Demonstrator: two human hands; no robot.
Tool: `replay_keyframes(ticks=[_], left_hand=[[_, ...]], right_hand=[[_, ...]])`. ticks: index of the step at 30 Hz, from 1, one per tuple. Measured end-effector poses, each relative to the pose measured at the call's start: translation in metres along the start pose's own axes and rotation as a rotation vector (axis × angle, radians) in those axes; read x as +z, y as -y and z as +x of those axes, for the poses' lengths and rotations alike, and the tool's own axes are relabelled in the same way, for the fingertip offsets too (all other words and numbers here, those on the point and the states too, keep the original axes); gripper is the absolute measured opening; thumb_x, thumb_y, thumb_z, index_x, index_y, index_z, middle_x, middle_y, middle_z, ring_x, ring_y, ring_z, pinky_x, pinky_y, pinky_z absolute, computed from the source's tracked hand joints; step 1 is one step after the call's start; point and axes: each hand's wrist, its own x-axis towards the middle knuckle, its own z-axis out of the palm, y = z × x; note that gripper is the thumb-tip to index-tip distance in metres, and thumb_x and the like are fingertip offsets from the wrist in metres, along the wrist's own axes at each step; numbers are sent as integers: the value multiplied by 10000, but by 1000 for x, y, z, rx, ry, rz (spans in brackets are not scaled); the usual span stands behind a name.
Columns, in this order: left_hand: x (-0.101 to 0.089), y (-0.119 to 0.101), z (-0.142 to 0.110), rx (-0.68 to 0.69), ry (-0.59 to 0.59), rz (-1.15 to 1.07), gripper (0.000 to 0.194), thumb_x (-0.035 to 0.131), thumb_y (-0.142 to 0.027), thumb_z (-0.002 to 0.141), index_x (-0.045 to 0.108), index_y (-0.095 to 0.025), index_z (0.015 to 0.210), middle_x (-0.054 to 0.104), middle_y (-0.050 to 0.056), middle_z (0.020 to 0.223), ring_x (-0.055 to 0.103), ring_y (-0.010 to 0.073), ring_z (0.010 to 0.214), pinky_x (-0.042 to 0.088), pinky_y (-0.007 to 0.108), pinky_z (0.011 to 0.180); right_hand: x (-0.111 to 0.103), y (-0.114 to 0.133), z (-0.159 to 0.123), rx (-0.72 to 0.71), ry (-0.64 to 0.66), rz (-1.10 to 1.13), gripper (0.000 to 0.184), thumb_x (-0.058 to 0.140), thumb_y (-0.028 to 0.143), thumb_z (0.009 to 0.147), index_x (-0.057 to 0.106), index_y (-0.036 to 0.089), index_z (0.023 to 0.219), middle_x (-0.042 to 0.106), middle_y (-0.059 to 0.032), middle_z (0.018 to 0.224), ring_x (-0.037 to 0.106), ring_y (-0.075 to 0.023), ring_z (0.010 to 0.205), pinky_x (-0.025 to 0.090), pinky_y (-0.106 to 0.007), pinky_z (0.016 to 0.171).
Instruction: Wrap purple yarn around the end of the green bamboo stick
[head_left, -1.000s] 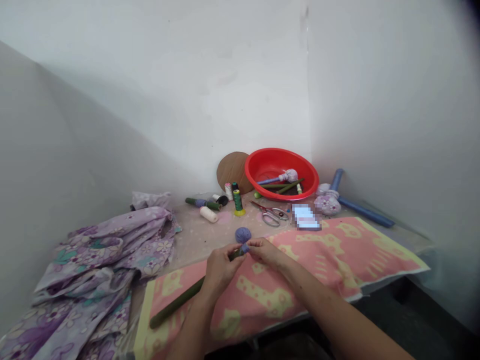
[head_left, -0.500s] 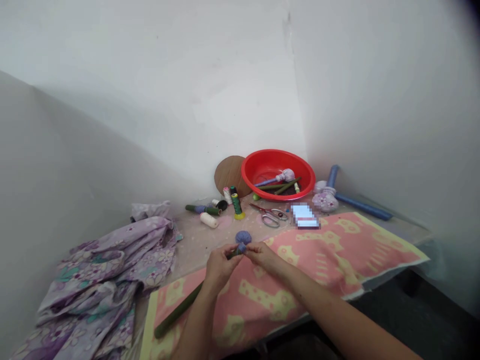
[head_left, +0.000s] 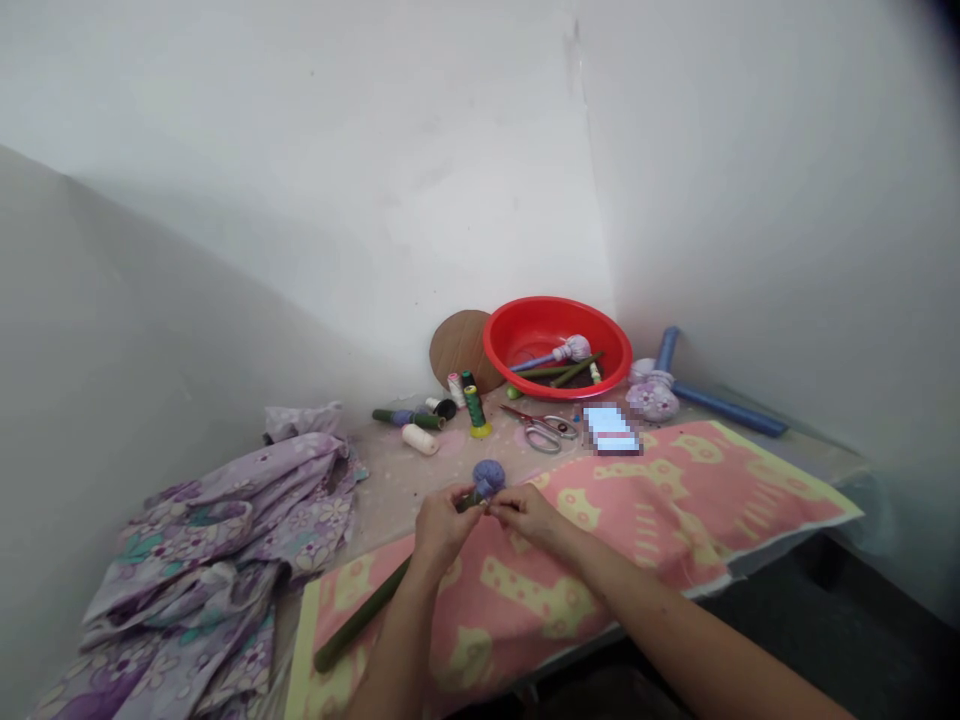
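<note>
My left hand (head_left: 444, 528) is closed around the upper part of a long green stick (head_left: 364, 615), which slants down to the lower left over the towel. At the stick's top end is a round blue bundle (head_left: 489, 476) of yarn or cloth. My right hand (head_left: 523, 512) pinches close beside the stick's tip, just below the bundle. What lies between its fingertips is too small to make out. Under both forearms spreads a pink and yellow towel (head_left: 525, 590).
Floral fabric (head_left: 202, 560) lies heaped at left. Behind my hands are thread spools (head_left: 475, 412), scissors (head_left: 550, 430), a blurred phone-like object (head_left: 611, 428) and a red basin (head_left: 556, 390) holding sticks. A cardboard disc (head_left: 461, 350) leans on the wall. Blue-wrapped rods (head_left: 731, 410) lie at right.
My right fingers have shifted slightly down from the blue wrapping at the stick's tip. The blue wrapping near the tip now shows more clearly against the round bundle.
</note>
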Motion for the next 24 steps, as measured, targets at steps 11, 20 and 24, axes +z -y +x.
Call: replay_keyframes(ticks=[11,20,24], left_hand=[[7,2,-5,28,-33,262,303,495,-360,702,584,-261,974,647,25,892,569,167,842,365,204,647],[6,-3,-11,47,-10,433,267,469,-303,719,586,-270,957,643,30,894,563,190,841,342,231,633],[4,-7,-13,22,21,452,261,460,-292,721,601,-256,937,642,45,893,559,201,842,339,246,649]], right_hand=[[-4,2,-5,-182,-54,-335,209,433,236,766,625,169,721,604,-34,656,518,-127,606,354,-205,557],[-3,10,-10,-352,-101,-618,189,380,198,793,564,161,776,544,-45,687,481,-129,645,317,-215,571],[-4,11,-9,-377,-113,-674,238,356,231,821,580,166,775,532,-47,678,469,-129,650,313,-217,570]])
